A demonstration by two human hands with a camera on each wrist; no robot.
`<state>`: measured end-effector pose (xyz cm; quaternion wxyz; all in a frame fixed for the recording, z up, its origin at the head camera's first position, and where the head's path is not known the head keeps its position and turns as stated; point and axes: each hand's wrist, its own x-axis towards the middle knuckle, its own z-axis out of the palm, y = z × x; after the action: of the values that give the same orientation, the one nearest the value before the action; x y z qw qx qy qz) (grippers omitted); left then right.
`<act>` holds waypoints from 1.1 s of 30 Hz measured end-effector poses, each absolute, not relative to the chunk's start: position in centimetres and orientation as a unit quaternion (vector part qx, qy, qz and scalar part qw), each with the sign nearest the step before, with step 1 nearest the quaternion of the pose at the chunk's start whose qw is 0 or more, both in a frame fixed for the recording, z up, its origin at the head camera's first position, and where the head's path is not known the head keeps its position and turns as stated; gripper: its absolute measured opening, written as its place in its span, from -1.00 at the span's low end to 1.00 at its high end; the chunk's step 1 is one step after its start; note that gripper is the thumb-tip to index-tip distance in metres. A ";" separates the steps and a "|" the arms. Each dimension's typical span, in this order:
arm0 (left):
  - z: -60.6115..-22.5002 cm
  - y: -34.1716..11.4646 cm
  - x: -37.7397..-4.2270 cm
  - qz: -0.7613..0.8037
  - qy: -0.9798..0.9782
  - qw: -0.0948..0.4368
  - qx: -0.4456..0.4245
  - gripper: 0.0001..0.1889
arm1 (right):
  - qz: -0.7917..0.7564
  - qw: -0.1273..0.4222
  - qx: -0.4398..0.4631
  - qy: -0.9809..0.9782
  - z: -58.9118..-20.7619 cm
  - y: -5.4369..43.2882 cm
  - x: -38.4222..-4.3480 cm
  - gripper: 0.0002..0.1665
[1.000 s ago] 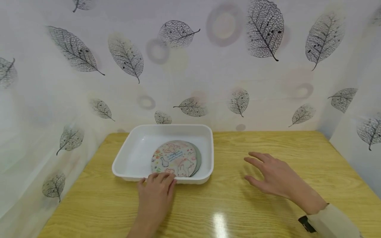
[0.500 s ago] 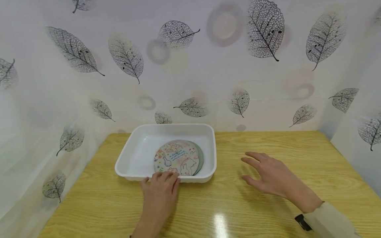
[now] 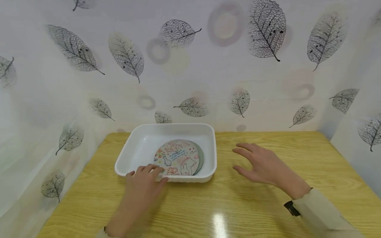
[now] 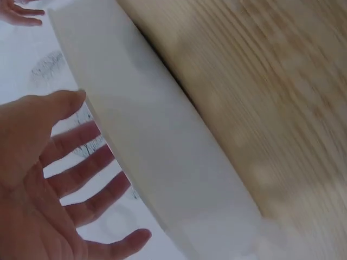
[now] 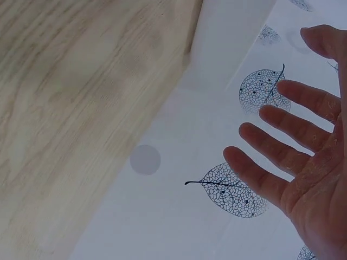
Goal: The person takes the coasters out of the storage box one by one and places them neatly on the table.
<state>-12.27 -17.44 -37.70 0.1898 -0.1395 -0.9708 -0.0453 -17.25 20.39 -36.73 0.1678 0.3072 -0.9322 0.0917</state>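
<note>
A white rectangular tray [image 3: 130, 155] lies on the table. Inside it, toward the right, a round flat disc [image 3: 184, 155] printed with rabbits and flowers overlaps a grey-green disc [image 3: 200, 162] beneath. My left hand [image 3: 143, 185] is at the tray's front rim, its loosely spread fingers reaching over the edge. In the left wrist view, the thumb [image 4: 68, 103] appears at the rim; whether it touches I cannot tell. My right hand [image 3: 262, 165] hovers right of the tray, fingers spread and holding nothing. The right wrist view shows its separated fingers [image 5: 271, 146].
The tray stands on a wood-grain table [image 3: 253, 211]. White leaf-printed cloth [image 3: 193, 72] hangs behind and along both sides. A dark strap [image 3: 291, 208] shows at the right sleeve.
The tray shifted slightly right, then stayed put. My left hand has since slid left along the front rim, its fingers loosening. The right hand has come left and a little farther forward.
</note>
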 end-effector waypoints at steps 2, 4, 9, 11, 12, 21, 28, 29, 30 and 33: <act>-37.6 -18.4 -12.5 -0.034 -0.973 0.172 -0.150 -0.73 | 0.094 0.168 0.313 -0.930 -36.6 20.1 -17.6 -0.42; -37.6 -19.2 -12.7 -0.030 -0.974 0.158 -0.159 -0.77 | 0.098 0.168 0.317 -0.928 -36.4 19.7 -18.0 -0.42; -38.1 -20.5 -12.8 -0.046 -0.973 0.147 -0.171 -0.82 | 0.113 0.161 0.326 -0.925 -36.0 18.7 -18.9 -0.41; -38.3 -20.8 -12.8 -0.054 -0.970 0.154 -0.178 -0.84 | 0.116 0.157 0.332 -0.923 -35.8 18.1 -19.2 -0.40; -38.4 -20.9 -12.9 -0.055 -0.969 0.158 -0.182 -0.84 | 0.117 0.155 0.335 -0.922 -35.7 17.9 -19.4 -0.39; -38.7 -21.3 -13.1 -0.063 -0.962 0.172 -0.201 -0.88 | 0.139 0.138 0.350 -0.916 -35.2 15.7 -20.5 -0.41; -38.6 -21.3 -13.2 -0.065 -0.964 0.165 -0.196 -0.88 | 0.153 0.122 0.363 -0.911 -35.1 14.3 -21.3 -0.45; -38.6 -21.3 -13.2 -0.065 -0.964 0.165 -0.196 -0.88 | 0.159 0.119 0.366 -0.909 -35.1 14.1 -21.4 -0.45; -38.6 -21.3 -13.1 -0.064 -0.964 0.167 -0.196 -0.87 | 0.165 0.116 0.369 -0.908 -35.1 13.9 -21.6 -0.46; -38.6 -21.5 -13.1 -0.062 -0.963 0.178 -0.194 -0.86 | 0.182 0.111 0.376 -0.902 -35.2 13.5 -22.0 -0.48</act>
<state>-13.09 -21.49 -38.55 0.1780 -0.1941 -0.9627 -0.0619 -22.00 13.49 -35.21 0.1111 0.3760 -0.9017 0.1821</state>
